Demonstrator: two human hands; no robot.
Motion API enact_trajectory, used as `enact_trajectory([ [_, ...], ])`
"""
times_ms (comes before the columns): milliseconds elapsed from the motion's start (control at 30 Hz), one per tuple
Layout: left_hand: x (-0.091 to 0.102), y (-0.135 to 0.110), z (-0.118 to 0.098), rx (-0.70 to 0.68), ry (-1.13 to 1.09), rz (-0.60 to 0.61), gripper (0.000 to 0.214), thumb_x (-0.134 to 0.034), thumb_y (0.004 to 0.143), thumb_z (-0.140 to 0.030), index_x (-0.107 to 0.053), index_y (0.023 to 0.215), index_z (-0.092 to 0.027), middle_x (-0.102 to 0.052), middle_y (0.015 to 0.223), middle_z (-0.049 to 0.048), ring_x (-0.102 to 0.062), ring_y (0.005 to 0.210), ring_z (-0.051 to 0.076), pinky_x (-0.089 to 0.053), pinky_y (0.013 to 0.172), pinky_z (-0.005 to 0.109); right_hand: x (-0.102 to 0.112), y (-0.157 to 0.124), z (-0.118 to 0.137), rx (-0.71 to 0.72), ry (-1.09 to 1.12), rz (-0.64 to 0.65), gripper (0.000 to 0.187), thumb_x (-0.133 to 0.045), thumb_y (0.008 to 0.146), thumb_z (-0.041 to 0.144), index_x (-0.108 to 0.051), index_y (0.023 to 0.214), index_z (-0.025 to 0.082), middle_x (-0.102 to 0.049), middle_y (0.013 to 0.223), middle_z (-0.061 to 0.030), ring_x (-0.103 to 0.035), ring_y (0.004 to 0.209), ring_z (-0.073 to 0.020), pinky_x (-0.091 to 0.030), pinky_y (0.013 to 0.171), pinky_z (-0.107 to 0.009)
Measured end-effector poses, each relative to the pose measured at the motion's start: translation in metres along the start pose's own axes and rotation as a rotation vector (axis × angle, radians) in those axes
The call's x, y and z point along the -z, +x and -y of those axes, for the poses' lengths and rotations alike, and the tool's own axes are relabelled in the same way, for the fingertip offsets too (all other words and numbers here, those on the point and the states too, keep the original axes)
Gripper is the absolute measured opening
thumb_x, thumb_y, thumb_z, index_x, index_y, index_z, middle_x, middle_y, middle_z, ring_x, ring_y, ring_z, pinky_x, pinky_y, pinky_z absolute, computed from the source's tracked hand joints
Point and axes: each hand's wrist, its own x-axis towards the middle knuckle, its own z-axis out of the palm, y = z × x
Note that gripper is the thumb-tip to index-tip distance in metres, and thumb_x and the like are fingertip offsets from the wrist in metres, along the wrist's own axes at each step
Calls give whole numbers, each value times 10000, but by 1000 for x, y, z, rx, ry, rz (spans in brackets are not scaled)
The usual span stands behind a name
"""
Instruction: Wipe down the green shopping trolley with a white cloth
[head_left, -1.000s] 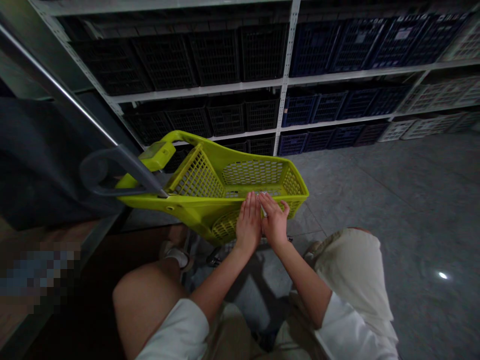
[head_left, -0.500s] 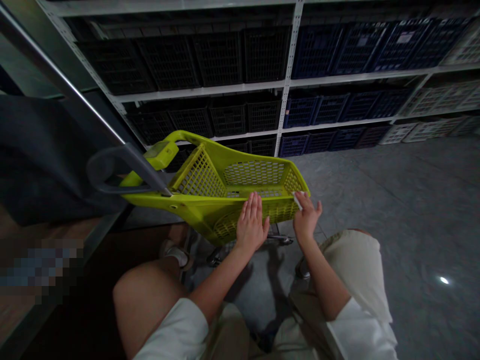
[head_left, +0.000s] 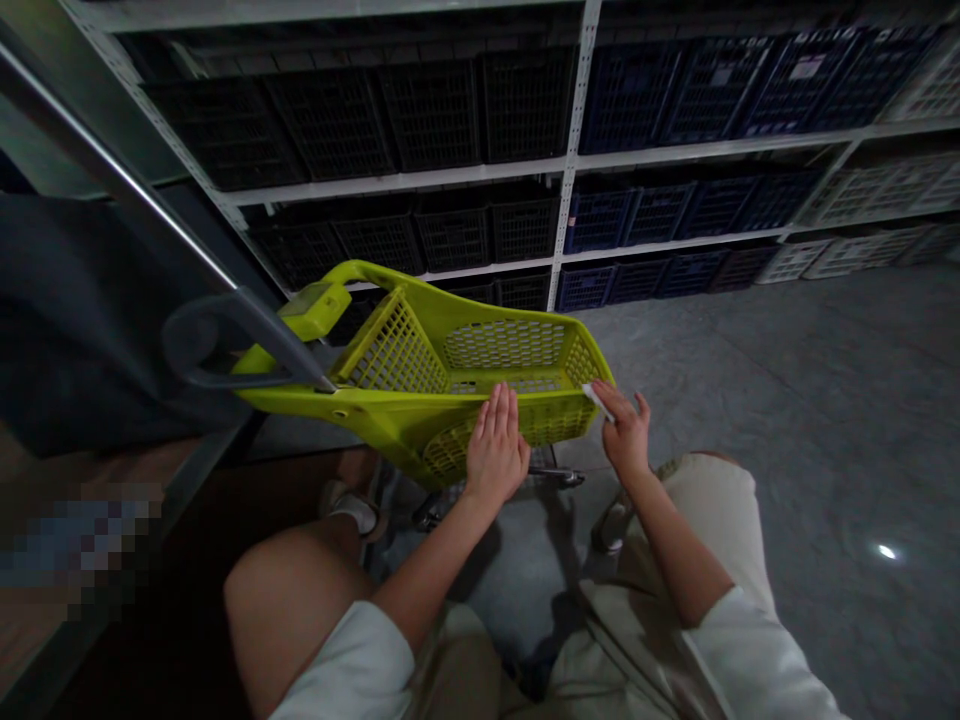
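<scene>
A lime-green plastic shopping cart basket [head_left: 420, 410] stands low in front of me. My left hand [head_left: 493, 448] lies flat against its near mesh wall, fingers stretched out together. At the basket's right front corner, my right hand [head_left: 626, 432] presses a small white cloth or wipe [head_left: 598, 399] against the rim, with its fingers partly spread. I am crouched, with my knees on either side of the cart.
A grey cart handle [head_left: 225, 340] juts out at the left. Metal shelving [head_left: 570, 160] behind holds rows of black crates [head_left: 435, 115], blue crates [head_left: 712, 85] and white crates [head_left: 877, 190]. Grey tiled floor [head_left: 810, 400] stretches to the right.
My right hand slid from beside the left hand along the basket's front edge to its right corner, carrying the white wipe. The left hand stayed flat on the mesh wall.
</scene>
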Motion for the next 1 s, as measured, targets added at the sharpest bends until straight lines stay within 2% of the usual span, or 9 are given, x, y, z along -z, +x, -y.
enact_trajectory([
  [100,1,1,-1,-10,3,15,734,-437,890,-197,-198,1550,16,-173,1664,188,-98,1555,261,-194,1266,422,-1,0,-23,-170,50,-95,640,-365,706,68,-671,1246,227,-696,1293,-82,-621,1251,-201,-385,1105,-498],
  [167,1,1,-1,-14,-2,11,753,-452,878,-192,-189,1553,12,-161,1667,187,-85,1557,261,-195,1267,427,-6,0,-13,-229,36,-138,643,-371,708,65,-666,1259,213,-682,1311,-102,-612,1263,-218,-393,1095,-505],
  [367,-8,1,-1,-2,-24,-29,767,-433,871,-155,-148,1567,-6,-223,1649,199,-103,1552,264,-231,1256,458,-30,3,93,12,-35,55,667,-402,720,0,-615,1319,199,-633,1388,-81,-515,1370,-211,-241,1194,-506],
  [467,-9,1,0,7,-1,-9,713,-414,896,-167,-200,1556,-5,-266,1634,208,-135,1547,266,-242,1252,459,-31,6,121,170,8,180,696,-419,720,-7,-577,1366,199,-602,1427,-74,-500,1381,-189,-221,1214,-459],
  [533,-6,1,1,0,14,6,697,-410,905,-173,-214,1549,6,-248,1640,207,-120,1550,264,-235,1256,451,-25,7,113,251,17,221,746,-421,709,-11,-537,1408,223,-578,1454,-56,-487,1392,-181,-168,1233,-470],
  [633,0,0,2,-14,30,15,705,-412,912,-183,-191,1553,11,-201,1657,194,-90,1554,259,-215,1263,435,-9,6,67,257,16,193,774,-414,690,-4,-527,1414,247,-570,1464,-40,-487,1392,-175,-141,1235,-491],
  [800,5,0,0,-23,33,22,677,-401,936,-210,-213,1548,11,-201,1659,189,-98,1553,266,-204,1267,429,7,6,-13,-39,48,12,665,-396,671,41,-654,1251,240,-673,1335,-63,-579,1307,-214,-270,1163,-529],
  [900,3,1,-1,-35,11,10,681,-408,930,-199,-212,1545,16,-197,1658,194,-95,1553,269,-213,1265,432,1,7,-5,-173,29,-74,619,-394,673,46,-685,1192,220,-696,1291,-97,-602,1279,-238,-363,1078,-503],
  [1000,-1,1,-1,-28,3,-6,692,-413,918,-181,-200,1550,5,-196,1660,190,-90,1553,265,-222,1262,437,-16,6,48,-141,-22,-67,630,-402,675,17,-674,1209,211,-689,1301,-103,-588,1294,-247,-298,1100,-515],
])
